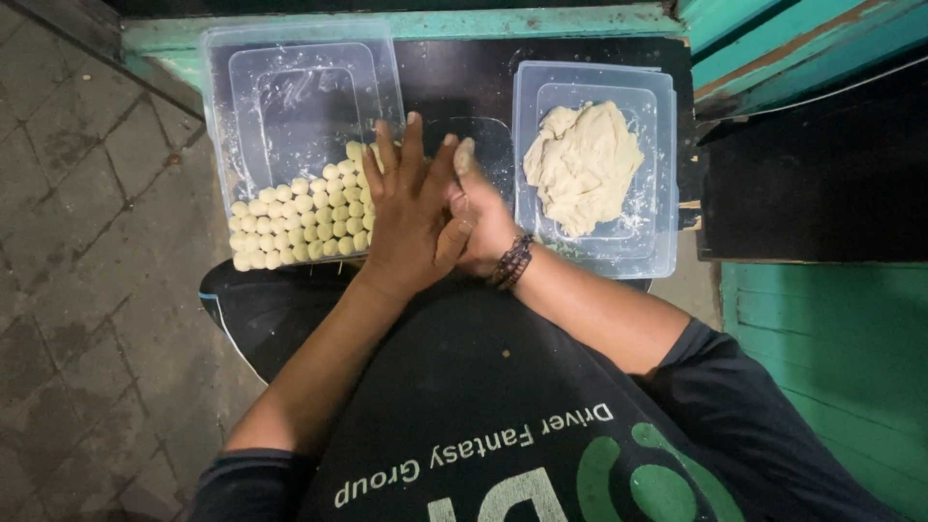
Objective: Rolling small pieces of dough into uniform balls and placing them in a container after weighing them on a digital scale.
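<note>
The left hand (pixel 411 217) lies flat over the right hand (pixel 478 222), palms pressed together, probably rolling dough unseen between them. Small pale dough balls (pixel 300 217) fill the near end of the clear plastic tub (pixel 217 116); a large cream dough lump (pixel 583 164) remains in the smaller clear tub (pixel 667 193).

The left hand (pixel 406 217) is laid flat over the right hand (pixel 478 227), palms pressed together — fingers stretched forward, slightly spread. Both forearms are angled inward, and a beaded bracelet (pixel 512 261) is worn on the right wrist.
</note>
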